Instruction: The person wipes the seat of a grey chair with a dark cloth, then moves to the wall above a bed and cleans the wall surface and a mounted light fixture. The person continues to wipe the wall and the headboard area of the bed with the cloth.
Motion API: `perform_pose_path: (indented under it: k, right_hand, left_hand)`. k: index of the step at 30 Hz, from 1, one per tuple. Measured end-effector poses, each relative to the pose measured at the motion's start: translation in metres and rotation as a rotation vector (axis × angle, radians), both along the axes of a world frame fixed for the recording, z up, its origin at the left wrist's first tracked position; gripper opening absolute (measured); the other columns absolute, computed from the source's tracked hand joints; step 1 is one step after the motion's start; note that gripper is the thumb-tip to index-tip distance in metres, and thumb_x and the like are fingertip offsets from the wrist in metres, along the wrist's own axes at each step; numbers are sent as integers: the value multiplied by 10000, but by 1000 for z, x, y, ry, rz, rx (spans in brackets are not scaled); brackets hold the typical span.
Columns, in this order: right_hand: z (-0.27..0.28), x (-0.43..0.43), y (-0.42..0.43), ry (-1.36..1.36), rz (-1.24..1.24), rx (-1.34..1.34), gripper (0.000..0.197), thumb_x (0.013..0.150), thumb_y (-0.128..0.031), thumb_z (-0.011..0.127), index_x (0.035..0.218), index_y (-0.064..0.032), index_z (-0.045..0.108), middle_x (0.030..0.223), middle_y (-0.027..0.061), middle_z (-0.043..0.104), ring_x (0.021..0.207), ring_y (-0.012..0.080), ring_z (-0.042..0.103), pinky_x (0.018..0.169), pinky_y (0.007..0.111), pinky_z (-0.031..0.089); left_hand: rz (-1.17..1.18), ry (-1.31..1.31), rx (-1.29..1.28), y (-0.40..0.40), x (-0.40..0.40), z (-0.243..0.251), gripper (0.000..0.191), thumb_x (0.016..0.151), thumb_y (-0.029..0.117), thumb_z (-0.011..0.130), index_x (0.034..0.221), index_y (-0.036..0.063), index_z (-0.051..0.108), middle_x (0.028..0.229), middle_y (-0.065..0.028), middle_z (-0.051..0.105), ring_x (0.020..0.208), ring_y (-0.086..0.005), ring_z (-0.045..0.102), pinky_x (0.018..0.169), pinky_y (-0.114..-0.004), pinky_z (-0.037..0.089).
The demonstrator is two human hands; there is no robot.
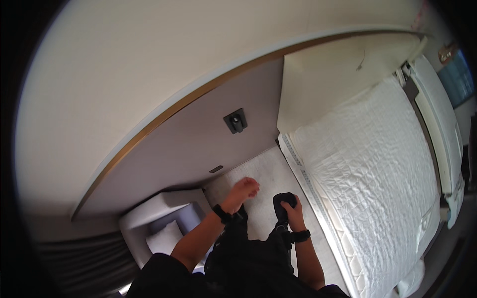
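My left hand (244, 190) is held out over the pale floor (257, 169), its fingers loosely curled, with nothing seen in it. A black band is on that wrist. My right hand (296, 216) grips a dark rounded object (280, 208), the thumb lying across its face and the other fingers mostly hidden behind. What exactly this black thing is cannot be told. A second black band circles the right wrist. Close to the right of this hand runs the side of a bed with a white quilted cover (365, 175).
A mauve wall panel (193, 138) with a wood-coloured edge carries a black square fixture (236, 121) and a small dark plate (216, 169). A grey sofa (136, 223) holds a white pillow (166, 236). Dark curtains (85, 257) hang at lower left. A cable (360, 66) sticks out by the bed.
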State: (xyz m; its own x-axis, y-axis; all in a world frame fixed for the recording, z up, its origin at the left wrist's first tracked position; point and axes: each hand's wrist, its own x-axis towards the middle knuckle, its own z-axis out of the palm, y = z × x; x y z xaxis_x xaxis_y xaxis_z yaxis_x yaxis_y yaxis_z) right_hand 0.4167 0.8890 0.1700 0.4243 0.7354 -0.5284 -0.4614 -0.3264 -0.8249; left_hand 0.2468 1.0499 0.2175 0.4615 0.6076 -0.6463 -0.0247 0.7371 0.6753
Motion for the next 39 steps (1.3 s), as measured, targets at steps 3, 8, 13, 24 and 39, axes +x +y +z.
perform_pose_path:
  k: [3, 8, 13, 24, 39]
  right_hand:
    - [47, 8, -11, -52, 122, 92, 367, 841, -76, 674, 1181, -14, 552, 1072, 71, 627, 994, 159, 592, 885, 287, 473]
    - [86, 27, -17, 5, 221, 235, 403, 832, -38, 684, 1208, -23, 541, 1098, 69, 625, 1016, 153, 589, 890, 283, 478]
    - [90, 37, -18, -87, 228, 355, 437, 817, -72, 721, 1213, -7, 547, 1061, 78, 635, 955, 149, 612, 838, 279, 498]
    - [120, 14, 37, -506, 725, 472, 344, 782, -164, 782, 1027, 38, 650, 906, 123, 693, 833, 151, 651, 743, 291, 512]
    - [168, -169, 268, -1073, 71, 677, 269, 756, -161, 788, 927, 13, 674, 837, 99, 621, 748, 223, 602, 706, 327, 482]
  left_hand:
    - [-287, 112, 129, -54, 3, 29, 188, 914, 174, 645, 1038, 62, 560, 920, -34, 617, 835, -110, 589, 741, -255, 481]
    - [-392, 213, 425, -99, 26, 55, 353, 891, 219, 699, 1120, 29, 509, 1038, -67, 597, 927, -137, 595, 831, -289, 490]
    - [-186, 183, 629, -126, 44, 57, 406, 904, 213, 679, 1178, 5, 463, 1112, -109, 592, 979, -210, 622, 823, -329, 523]
    - [261, 340, 713, -145, -1, 71, 341, 906, 155, 673, 1159, 11, 496, 1057, -101, 625, 994, -180, 620, 814, -319, 535]
    - [825, 399, 1164, 107, -91, 91, 277, 831, 83, 693, 1067, -16, 588, 950, -169, 644, 860, -265, 650, 731, -351, 528]
